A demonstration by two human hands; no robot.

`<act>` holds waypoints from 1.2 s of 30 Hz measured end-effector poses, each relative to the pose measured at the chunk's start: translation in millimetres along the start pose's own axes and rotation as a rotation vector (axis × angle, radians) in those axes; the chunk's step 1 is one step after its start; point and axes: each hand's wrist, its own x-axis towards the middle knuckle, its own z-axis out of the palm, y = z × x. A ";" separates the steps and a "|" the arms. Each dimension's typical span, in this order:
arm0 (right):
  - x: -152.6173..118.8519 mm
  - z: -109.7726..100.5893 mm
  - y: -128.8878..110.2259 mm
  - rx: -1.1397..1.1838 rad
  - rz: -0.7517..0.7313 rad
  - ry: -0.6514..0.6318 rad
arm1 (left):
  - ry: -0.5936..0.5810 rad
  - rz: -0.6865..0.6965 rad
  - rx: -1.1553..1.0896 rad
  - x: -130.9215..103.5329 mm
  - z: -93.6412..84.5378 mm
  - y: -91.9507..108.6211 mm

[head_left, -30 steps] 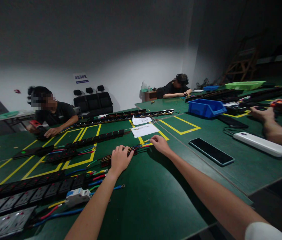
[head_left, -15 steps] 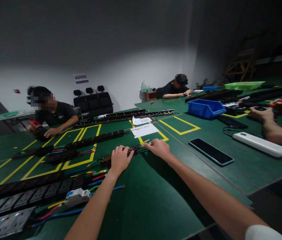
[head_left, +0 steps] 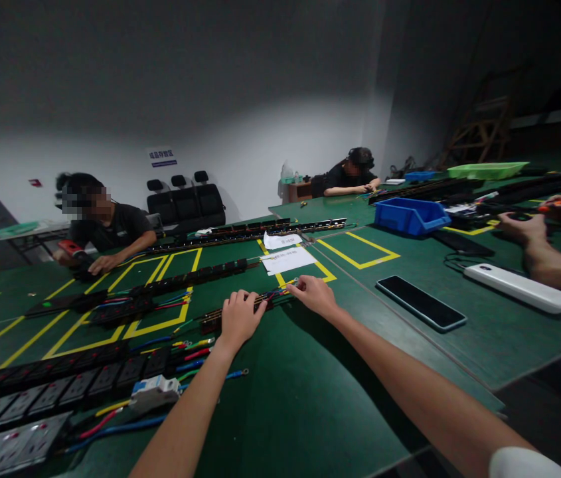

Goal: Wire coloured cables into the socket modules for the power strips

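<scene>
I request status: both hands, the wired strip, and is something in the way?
Left hand over the wired strip, right hand at its coloured wire ends. Strip on the green table. White papers just beyond, seemingly not blocking.

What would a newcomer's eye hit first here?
Probably the two bare hands just below the middle: the left hand lies over a dark strip, while the right hand appears to pinch the wires at its end. Next, the blue bin to the right, with a phone lying nearer the camera. Then the sockets at bottom left, beside a white breaker.
</scene>
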 end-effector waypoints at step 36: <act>27.9 -4.0 50.2 0.407 -0.262 -0.174 | 0.192 0.025 -0.058 -4.8 0.7 4.0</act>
